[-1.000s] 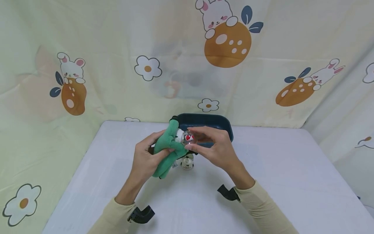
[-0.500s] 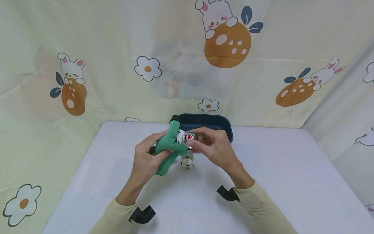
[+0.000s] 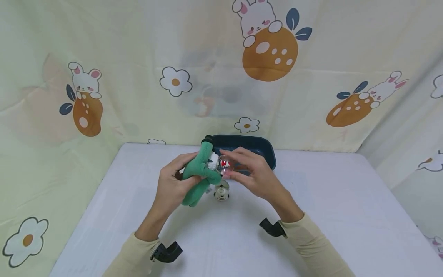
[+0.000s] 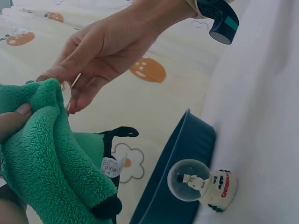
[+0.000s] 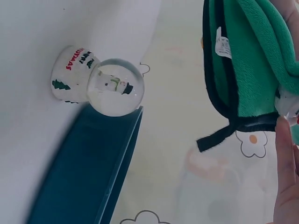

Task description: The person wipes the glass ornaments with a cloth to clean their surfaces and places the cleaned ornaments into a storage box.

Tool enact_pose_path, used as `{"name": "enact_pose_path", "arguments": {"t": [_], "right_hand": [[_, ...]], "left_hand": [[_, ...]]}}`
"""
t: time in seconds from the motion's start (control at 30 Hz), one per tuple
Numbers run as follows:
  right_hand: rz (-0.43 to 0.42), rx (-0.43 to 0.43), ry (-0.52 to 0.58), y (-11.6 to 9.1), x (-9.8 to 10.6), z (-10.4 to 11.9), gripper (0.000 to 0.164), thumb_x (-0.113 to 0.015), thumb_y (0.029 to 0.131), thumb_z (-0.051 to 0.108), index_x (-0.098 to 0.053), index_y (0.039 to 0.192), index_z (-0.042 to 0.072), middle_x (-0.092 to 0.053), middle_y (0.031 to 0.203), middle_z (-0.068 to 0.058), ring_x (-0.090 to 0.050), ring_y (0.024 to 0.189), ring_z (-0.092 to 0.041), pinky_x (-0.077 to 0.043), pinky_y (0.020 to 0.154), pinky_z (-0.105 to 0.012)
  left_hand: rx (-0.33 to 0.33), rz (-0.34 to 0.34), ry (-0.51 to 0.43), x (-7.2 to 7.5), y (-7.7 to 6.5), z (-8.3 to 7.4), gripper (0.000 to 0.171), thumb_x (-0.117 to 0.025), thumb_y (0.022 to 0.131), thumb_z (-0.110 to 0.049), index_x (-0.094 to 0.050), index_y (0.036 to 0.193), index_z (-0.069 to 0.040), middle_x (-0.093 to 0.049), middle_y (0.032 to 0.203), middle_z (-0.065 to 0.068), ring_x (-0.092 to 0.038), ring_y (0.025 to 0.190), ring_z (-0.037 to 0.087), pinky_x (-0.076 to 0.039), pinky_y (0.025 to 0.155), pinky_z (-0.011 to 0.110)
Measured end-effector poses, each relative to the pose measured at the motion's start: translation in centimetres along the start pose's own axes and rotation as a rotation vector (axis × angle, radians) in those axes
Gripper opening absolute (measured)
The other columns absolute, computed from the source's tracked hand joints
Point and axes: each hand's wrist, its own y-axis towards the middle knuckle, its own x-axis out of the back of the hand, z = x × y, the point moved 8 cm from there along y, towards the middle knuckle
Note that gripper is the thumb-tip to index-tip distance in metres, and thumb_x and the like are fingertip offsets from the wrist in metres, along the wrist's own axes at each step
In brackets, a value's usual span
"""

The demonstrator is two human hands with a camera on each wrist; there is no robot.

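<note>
My left hand [image 3: 174,181] grips a green towel [image 3: 197,169] with dark edging and a white tag. The towel wraps round the white base of a small snow globe [image 3: 225,163], whose clear ball with a red figure inside faces right. With thumb and fingertips my right hand [image 3: 254,171] holds that ball at its sides. In the left wrist view the towel [image 4: 46,154] hides most of this globe. A second snow globe [image 5: 117,87] with a snowman inside stands upright on the table, just below the raised hands.
A dark blue plastic basin [image 3: 266,144] stands at the table's back edge, behind the hands and the second globe. The white-covered table [image 3: 318,200] meets a patterned curtain [image 3: 138,77] at the back.
My right thumb lay across the ball's front half a second ago; now thumb and fingertips sit at its edges. The left hand, towel and standing globe stay nearly in place.
</note>
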Motion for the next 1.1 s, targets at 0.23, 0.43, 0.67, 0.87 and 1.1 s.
{"name": "enact_pose_path", "arguments": {"t": [0.23,0.43,0.67,0.87,1.1], "right_hand": [[-0.068,0.059,-0.046,0.2,0.3,0.4,0.065,-0.085,0.076,-0.004,-0.063,0.137,0.004,-0.064,0.111,-0.004,-0.07,0.094,-0.014,-0.058,0.082,-0.024],[-0.101,0.095,-0.031,0.3,0.5,0.8,0.06,-0.086,0.073,-0.005,-0.066,0.129,0.001,-0.067,0.117,-0.01,-0.068,0.105,-0.021,-0.057,0.09,-0.026],[-0.13,0.188,-0.092,0.3,0.6,1.4,0.056,-0.086,0.071,-0.01,-0.069,0.124,0.004,-0.068,0.123,-0.011,-0.066,0.114,-0.024,-0.054,0.094,-0.024],[-0.124,0.285,-0.169,0.2,0.4,2.0,0.055,-0.084,0.072,-0.014,-0.071,0.122,0.005,-0.066,0.128,-0.013,-0.061,0.12,-0.026,-0.052,0.097,-0.022],[-0.142,0.297,-0.183,0.3,0.3,2.0,0.057,-0.087,0.07,-0.009,-0.07,0.124,0.002,-0.066,0.127,-0.014,-0.064,0.118,-0.027,-0.053,0.096,-0.021]], "left_hand": [[0.017,-0.007,0.004,0.1,0.2,-0.1,0.052,-0.08,0.084,0.003,-0.068,0.132,-0.012,-0.068,0.127,0.003,-0.065,0.113,0.018,-0.059,0.088,0.035],[0.037,-0.01,0.002,0.1,0.4,0.2,0.051,-0.081,0.084,0.0,-0.068,0.132,-0.013,-0.069,0.124,0.003,-0.066,0.111,0.018,-0.061,0.084,0.034],[0.07,-0.015,-0.01,0.1,0.3,0.5,0.049,-0.082,0.084,-0.003,-0.069,0.131,-0.015,-0.07,0.122,0.003,-0.067,0.108,0.019,-0.061,0.081,0.034],[0.115,-0.024,-0.022,0.3,0.2,0.9,0.047,-0.082,0.085,-0.005,-0.07,0.129,-0.017,-0.071,0.119,0.004,-0.068,0.103,0.02,-0.062,0.078,0.035],[0.118,-0.026,-0.029,0.3,0.2,0.9,0.046,-0.082,0.085,-0.007,-0.07,0.129,-0.016,-0.072,0.118,0.005,-0.069,0.102,0.021,-0.062,0.076,0.035]]}}
